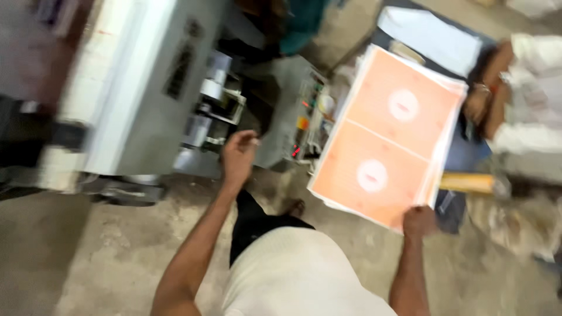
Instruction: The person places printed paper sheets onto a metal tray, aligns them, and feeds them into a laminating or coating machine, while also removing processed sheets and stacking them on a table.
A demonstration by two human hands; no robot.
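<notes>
My right hand (pixel 419 221) grips the near corner of a stack of large orange printed sheets (pixel 389 137), each with two white round marks. The stack is held flat out in front of me, to the right of a grey machine. My left hand (pixel 238 157) is raised in front of the grey machine (pixel 146 88), near its rollers and control panel (pixel 307 117); its fingers are loosely curled and hold nothing. The picture is blurred by motion.
Another person in white clothes (pixel 527 99) sits at the right, a hand close to the far edge of the sheets. White paper (pixel 430 35) lies behind the stack. A yellow bar (pixel 467 182) sits at the right. The floor (pixel 88 251) is bare concrete.
</notes>
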